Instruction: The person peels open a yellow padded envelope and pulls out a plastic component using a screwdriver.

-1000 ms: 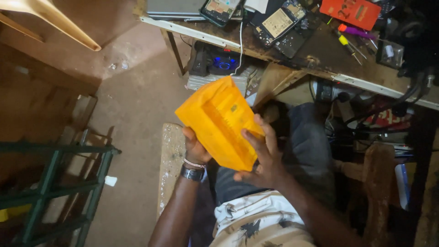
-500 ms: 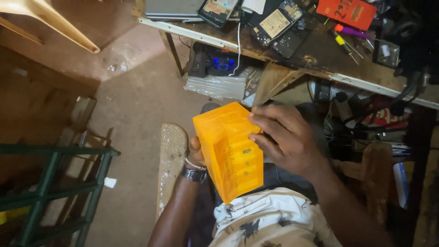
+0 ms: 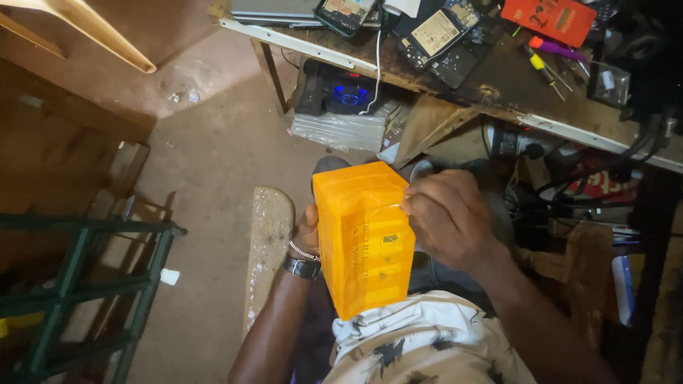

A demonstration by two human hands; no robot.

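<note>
Left hand (image 3: 307,231) mostly hidden behind orange plastic case (image 3: 364,238), so its grip can't be read. Case label too small. Tabletop (image 3: 498,85) cut off at top edge.

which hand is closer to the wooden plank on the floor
Left. The left hand grips the orange case right beside the wooden plank; the right hand is on the case's far side.

Bare earthen floor (image 3: 206,163) with a sunlit patch, cluttered worn wooden table (image 3: 498,89) at top, green metal frame (image 3: 71,291) at left, wooden plank (image 3: 267,245) on floor
</note>
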